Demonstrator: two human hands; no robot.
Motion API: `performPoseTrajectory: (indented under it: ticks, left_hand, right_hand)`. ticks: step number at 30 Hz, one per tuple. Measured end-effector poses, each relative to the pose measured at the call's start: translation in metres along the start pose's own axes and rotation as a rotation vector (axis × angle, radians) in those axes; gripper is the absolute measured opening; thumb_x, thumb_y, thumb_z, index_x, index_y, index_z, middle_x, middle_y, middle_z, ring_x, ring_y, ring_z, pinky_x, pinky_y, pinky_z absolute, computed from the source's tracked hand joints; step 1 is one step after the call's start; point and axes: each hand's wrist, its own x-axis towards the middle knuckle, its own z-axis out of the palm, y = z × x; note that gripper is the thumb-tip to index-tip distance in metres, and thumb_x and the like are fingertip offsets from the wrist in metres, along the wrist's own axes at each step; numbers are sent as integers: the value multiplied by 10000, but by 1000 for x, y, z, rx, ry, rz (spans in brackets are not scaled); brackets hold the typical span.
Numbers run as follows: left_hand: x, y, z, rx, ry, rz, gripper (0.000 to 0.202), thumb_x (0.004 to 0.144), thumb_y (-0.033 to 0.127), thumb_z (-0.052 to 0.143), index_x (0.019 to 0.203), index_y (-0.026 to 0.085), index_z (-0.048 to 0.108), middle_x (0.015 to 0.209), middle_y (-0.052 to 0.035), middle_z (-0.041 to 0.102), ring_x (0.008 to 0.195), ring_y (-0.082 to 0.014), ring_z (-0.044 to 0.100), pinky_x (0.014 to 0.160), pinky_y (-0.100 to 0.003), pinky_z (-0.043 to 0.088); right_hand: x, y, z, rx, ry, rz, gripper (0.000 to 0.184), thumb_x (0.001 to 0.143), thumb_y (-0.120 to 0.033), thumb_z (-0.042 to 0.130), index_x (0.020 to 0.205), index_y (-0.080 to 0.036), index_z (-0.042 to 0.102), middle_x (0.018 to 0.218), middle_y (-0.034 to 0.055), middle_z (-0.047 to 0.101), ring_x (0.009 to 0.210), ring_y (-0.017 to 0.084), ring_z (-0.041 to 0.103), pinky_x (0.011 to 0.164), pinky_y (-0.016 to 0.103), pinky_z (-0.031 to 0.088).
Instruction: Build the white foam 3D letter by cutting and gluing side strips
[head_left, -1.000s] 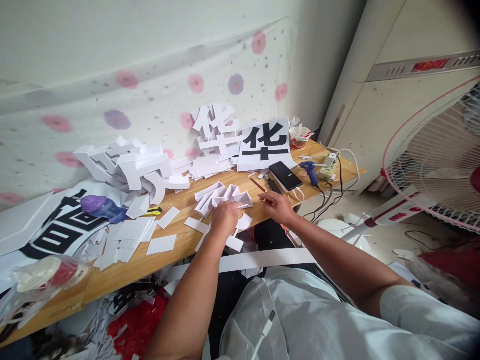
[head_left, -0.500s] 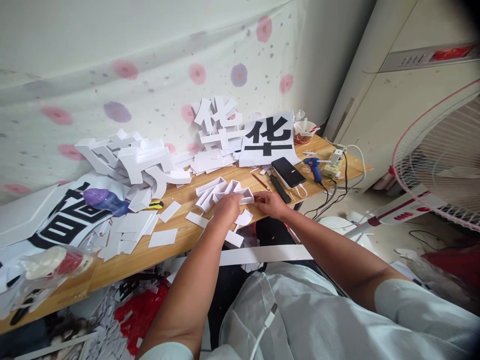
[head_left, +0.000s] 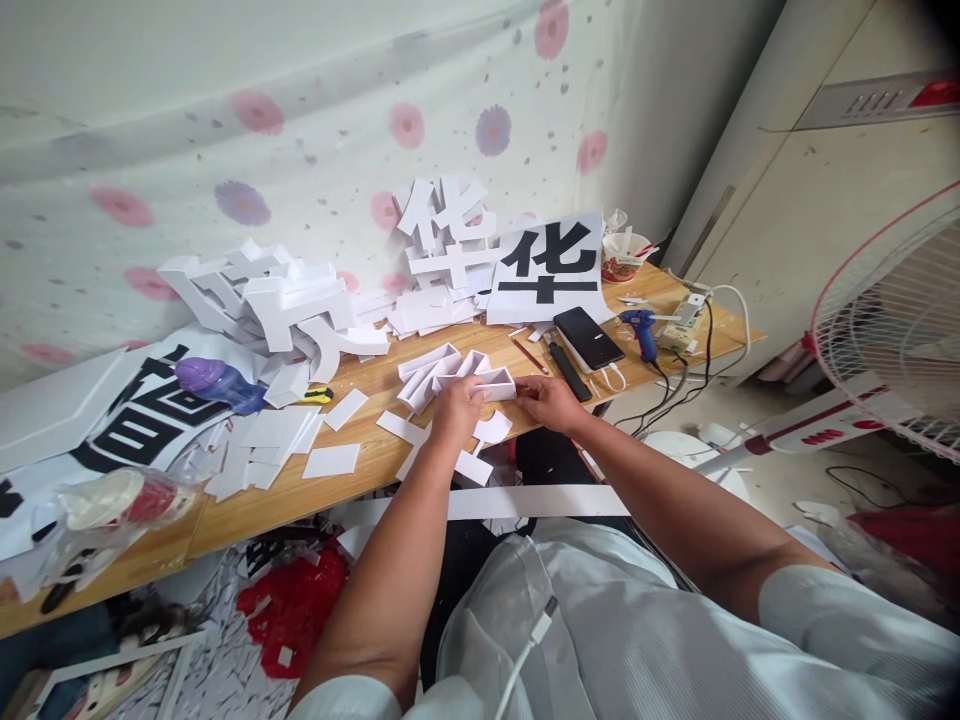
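A: Which step seems to be in hand?

B: A hollow white piece [head_left: 499, 392] is, by judgement, being steadied and squared at its end wall; it is set on the tabletop [head_left: 300, 490], to the left of the phone [head_left: 589, 338] and slightly nearer the body; further walled sections [head_left: 424, 385] are seen farther left of the phone, though whether they are joined to it cannot be told.

A: How are the hands placed?

B: By the left hand [head_left: 459, 405] the piece is gripped, thumb and fingers closed on its wall; the right hand [head_left: 553, 403] is half curled, nearer the phone, with its fingertips brought to the piece's end; whether anything is pinched there cannot be told.

A: And what is called for by the next move?

B: Light, even pressure, it is judged; thin walls could be bent or pushed askew; should glue be needed, the glue gun [head_left: 640, 335] is found just right of the phone; by the loose white strips [head_left: 401, 428], well left of the phone, the left forearm could be caught.
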Motion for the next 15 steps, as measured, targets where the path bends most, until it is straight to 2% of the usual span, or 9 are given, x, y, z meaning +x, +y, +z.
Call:
performPoseTrajectory:
  ticks: [3,7,15]
  left_hand:
    - [-5,-2,6,-62,56,13,264,939,223,738,1186,215,830,1147,-98,806,1037,-276,733,1012,-394,552]
    - [-6,-7,9,-103,76,53,300,958,198,710,1233,226,827,1188,-103,794,1117,-284,733,1065,-415,553]
    - [-7,-11,8,-89,81,75,322,981,186,666,1259,225,824,1184,-94,793,1105,-275,735,1071,-406,560]
  right_hand:
    - [-1,-6,-2,5,-5,6,370,917,-274,705,1262,-220,827,1064,41,861,838,225,764,809,316,588]
    - [-2,-12,-2,54,6,-17,310,956,-340,722,1230,-266,847,1201,36,852,1031,283,794,960,380,601]
    - [-3,-15,2,-116,77,1,248,982,-325,698,1149,-284,876,1099,56,870,949,298,805,889,387,613]
